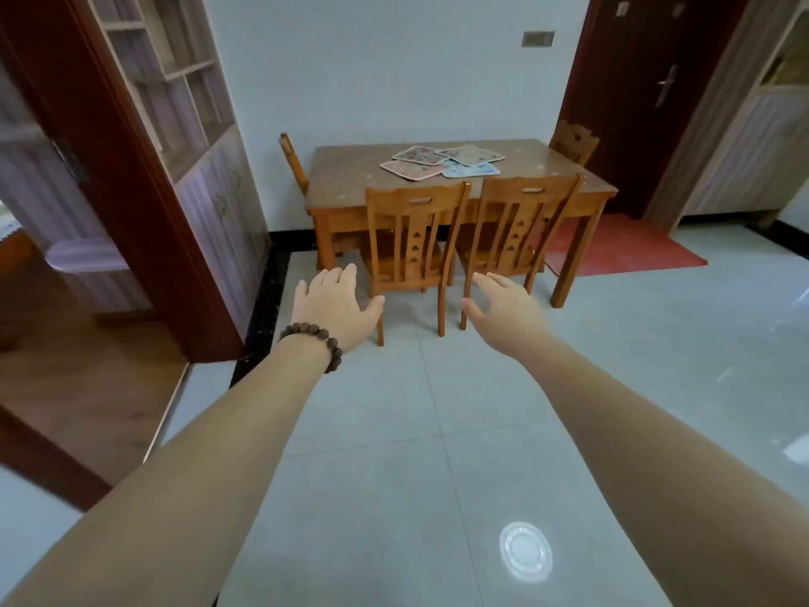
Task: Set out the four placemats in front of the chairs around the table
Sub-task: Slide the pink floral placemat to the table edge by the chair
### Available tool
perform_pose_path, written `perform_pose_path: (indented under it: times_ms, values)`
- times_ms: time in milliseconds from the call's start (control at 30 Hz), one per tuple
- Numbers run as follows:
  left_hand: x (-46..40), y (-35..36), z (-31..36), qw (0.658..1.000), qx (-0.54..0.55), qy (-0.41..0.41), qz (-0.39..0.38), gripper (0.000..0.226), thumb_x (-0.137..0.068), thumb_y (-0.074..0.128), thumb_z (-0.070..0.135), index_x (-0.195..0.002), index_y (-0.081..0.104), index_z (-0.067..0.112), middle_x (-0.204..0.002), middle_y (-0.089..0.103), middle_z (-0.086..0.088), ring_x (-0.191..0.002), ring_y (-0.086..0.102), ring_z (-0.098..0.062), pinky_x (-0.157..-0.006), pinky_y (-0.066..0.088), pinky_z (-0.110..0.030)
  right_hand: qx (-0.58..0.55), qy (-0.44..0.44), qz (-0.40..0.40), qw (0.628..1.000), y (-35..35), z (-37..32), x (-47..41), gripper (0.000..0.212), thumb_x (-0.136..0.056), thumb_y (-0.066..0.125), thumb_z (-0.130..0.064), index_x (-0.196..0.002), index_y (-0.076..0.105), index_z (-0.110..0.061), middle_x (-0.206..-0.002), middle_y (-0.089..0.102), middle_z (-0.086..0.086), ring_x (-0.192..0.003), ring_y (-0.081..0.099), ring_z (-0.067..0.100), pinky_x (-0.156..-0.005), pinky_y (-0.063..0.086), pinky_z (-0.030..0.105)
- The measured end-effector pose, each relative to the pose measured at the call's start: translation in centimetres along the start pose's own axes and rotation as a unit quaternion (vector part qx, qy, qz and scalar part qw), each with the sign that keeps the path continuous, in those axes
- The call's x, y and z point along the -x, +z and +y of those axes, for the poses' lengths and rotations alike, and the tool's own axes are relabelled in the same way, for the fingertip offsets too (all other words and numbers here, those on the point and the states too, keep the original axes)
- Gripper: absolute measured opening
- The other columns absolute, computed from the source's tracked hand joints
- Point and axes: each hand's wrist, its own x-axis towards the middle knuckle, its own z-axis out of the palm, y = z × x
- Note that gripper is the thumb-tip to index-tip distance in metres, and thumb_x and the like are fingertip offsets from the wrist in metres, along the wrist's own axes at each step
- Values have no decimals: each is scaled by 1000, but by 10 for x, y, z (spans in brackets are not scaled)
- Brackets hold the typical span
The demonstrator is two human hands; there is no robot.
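Note:
Several placemats lie in a loose overlapping pile near the middle of the brown table: a pink one, a flowered one, a beige one and a light blue one. Two wooden chairs stand at the near side, one chair at the left end and one at the right end. My left hand, with a bead bracelet on the wrist, and my right hand reach forward over the floor, fingers spread, holding nothing, well short of the table.
A red mat lies on the tiled floor right of the table, before a dark door. A cabinet with shelves and a dark wooden doorframe stand at the left. Grey floor tiles stretch between me and the chairs.

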Motion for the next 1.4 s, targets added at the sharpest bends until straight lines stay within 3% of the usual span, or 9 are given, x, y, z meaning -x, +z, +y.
perform_pose_path:
  times_ms: [400, 700, 1033, 1400]
  values:
    - [-37, 69, 35, 1000, -18, -8, -6, 71, -90, 35, 58, -146, 26, 16, -149, 36, -6, -140, 27, -25, -114, 16, -50, 30, -20, -16, 999, 21, 57, -43, 57, -96, 39, -46, -146, 30, -19, -153, 30, 5, -142, 22, 23, -112, 25, 42]
    - [-124, 112, 40, 999, -34, -15, -8, 70, -89, 36, 59, -145, 29, 17, -148, 38, -5, -138, 30, -26, -112, 19, -50, 29, -11, -37, 999, 46, 88, -128, 57, -96, 38, -46, -146, 28, -20, -154, 28, 5, -142, 21, 23, -114, 25, 43]
    - [-315, 173, 7, 997, -50, -30, -42, 71, -89, 34, 61, -146, 25, 19, -151, 34, -5, -141, 25, -26, -113, 16, -50, 15, -11, -34, 999, 99, 101, -329, 56, -95, 40, -45, -145, 31, -19, -152, 32, 6, -141, 23, 26, -113, 22, 42]
    - [-546, 198, 5, 999, -33, 6, -41, 72, -90, 36, 58, -146, 25, 15, -151, 33, -8, -141, 23, -26, -114, 17, -50, 2, 13, -3, 1000, 113, 127, -554, 55, -95, 42, -43, -144, 32, -20, -152, 32, 6, -142, 21, 24, -114, 22, 43]
